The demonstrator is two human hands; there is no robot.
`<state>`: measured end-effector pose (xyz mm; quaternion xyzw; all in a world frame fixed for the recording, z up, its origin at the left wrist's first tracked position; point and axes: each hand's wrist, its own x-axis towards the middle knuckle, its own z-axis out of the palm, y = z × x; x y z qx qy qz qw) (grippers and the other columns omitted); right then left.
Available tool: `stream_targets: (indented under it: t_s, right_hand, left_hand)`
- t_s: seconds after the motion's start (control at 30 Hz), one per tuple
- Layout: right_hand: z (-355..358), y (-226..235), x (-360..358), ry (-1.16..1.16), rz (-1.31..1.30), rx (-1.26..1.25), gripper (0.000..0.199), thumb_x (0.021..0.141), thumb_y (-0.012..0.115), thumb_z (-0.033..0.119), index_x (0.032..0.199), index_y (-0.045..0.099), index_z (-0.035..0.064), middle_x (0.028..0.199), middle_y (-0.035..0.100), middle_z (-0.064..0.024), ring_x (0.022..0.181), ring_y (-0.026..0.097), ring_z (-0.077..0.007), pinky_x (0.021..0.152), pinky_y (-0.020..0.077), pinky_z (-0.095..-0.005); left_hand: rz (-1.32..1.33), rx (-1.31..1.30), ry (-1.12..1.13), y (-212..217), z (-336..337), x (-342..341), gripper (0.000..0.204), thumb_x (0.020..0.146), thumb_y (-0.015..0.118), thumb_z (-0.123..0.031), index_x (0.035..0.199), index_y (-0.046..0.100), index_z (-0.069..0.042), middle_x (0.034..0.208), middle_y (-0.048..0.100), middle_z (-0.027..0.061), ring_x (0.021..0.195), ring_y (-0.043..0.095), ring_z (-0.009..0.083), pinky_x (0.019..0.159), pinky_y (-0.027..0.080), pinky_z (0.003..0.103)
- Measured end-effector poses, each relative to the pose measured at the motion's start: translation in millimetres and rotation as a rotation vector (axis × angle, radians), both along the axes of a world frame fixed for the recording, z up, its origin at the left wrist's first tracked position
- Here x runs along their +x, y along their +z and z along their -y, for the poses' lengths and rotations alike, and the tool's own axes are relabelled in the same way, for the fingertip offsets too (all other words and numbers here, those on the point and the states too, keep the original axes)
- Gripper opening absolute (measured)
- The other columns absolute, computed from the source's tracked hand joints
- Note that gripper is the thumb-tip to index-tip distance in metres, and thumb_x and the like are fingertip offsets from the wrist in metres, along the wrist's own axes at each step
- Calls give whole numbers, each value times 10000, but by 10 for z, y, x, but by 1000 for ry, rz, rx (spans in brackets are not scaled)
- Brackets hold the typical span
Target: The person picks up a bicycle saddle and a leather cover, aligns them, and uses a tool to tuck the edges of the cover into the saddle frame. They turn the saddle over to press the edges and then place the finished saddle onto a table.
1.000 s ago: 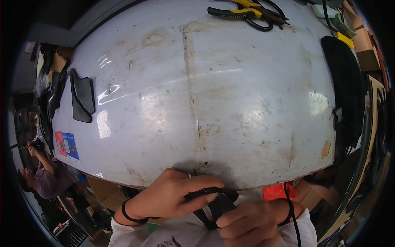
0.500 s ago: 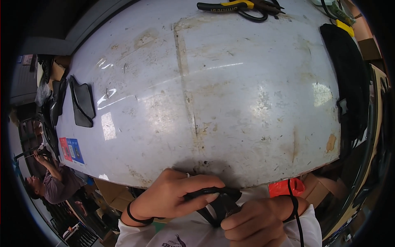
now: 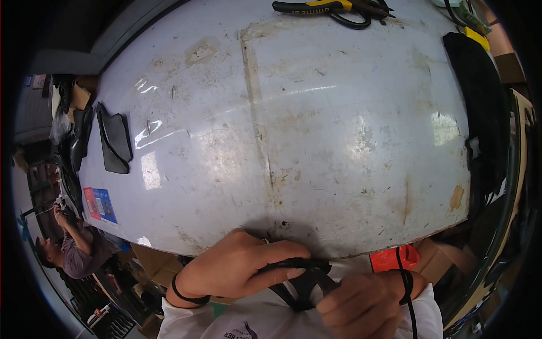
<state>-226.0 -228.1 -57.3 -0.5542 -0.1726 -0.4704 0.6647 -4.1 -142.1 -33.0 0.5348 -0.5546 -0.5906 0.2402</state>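
At the table's near edge, my left hand pinches a black, flat, strap-like piece between thumb and fingers. Its upper edge lies along my forefinger, and part of it hangs below in an open loop. To its right, my right hand is closed, with curled fingers at the piece's right side. A dark, narrow part runs into that fist; whether it belongs to the same piece or is a separate tool is hidden. Both hands are just off the table, in front of my white shirt.
A worn white table spreads ahead. Yellow-and-black pliers and black scissors lie at its far edge. A black fabric item lines the right edge; a black leather-like piece lies left. Another person works at far left.
My right hand has shifted slightly right, away from the left hand, exposing more of the black piece between them. My left hand keeps its pinch. At far left, the other person's hands moved slightly.
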Motion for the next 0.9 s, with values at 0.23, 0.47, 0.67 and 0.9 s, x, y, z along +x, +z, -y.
stream_targets:
  t_s: [0.23, 0.47, 0.67, 0.9]
  right_hand:
    - [-310, -5, 41, -151, -105, 214, 278, 990, 678, 220, 839, 536, 35, 749, 586, -105, 622, 580, -253, 621, 536, -403]
    - [-311, 43, 57, -363, -3, 383, 319, 1071, 566, 283, 858, 460, 70, 770, 539, -70, 585, 530, -178, 588, 491, -296]
    - [92, -80, -320, -727, -66, 153, 443, 983, 694, 432, 812, 587, 38, 743, 605, -82, 657, 655, -245, 731, 582, -458]
    - [330, 170, -378, -624, -671, -117, 505, 927, 748, 481, 774, 601, 22, 766, 607, -92, 691, 626, -258, 722, 537, -446]
  left_hand:
    - [-1, -18, 35, 11, -16, -36, 236, 918, 782, -167, 1129, 756, -63, 746, 729, 87, 581, 686, 254, 526, 512, 330]
    - [-14, 48, 155, 135, -104, 23, 199, 900, 779, -121, 1077, 767, -31, 851, 761, 140, 705, 736, 273, 647, 547, 311]
    - [-212, -281, 668, 377, -584, 330, 230, 915, 727, -62, 1116, 716, 51, 955, 772, 175, 746, 741, 196, 713, 573, 289]
    - [-133, -408, 731, 384, -986, 347, 259, 935, 703, -38, 1157, 586, 26, 1179, 711, 238, 963, 724, 214, 870, 570, 345]
